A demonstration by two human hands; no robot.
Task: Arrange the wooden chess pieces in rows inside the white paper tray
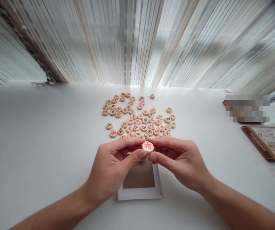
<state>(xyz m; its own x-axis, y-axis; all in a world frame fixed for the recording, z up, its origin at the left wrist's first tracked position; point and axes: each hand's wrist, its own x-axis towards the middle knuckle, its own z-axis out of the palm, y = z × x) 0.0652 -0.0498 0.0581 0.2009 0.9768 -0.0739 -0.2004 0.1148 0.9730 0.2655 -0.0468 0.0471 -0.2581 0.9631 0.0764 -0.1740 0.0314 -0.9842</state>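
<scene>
- Two hands, the left hand [110, 167] and the right hand [180, 164], are together, their thumbs and forefingers pinching one round wooden xiangqi piece [148, 147] by its edge, its red carved character showing.
- That piece is held up over the far end of a shallow card tray [140, 194], with white walls and a brown base, partly hidden by the hands.
- Dozens of other pieces [137, 119], smooth pale discs with red or black characters, lie loosely scattered beyond, some touching.
- A smooth white table [32, 143] bears everything, with a brown-bordered printed box [266, 143] off to the right, near a pixelated patch, and a striped sheer curtain [137, 41] behind.
</scene>
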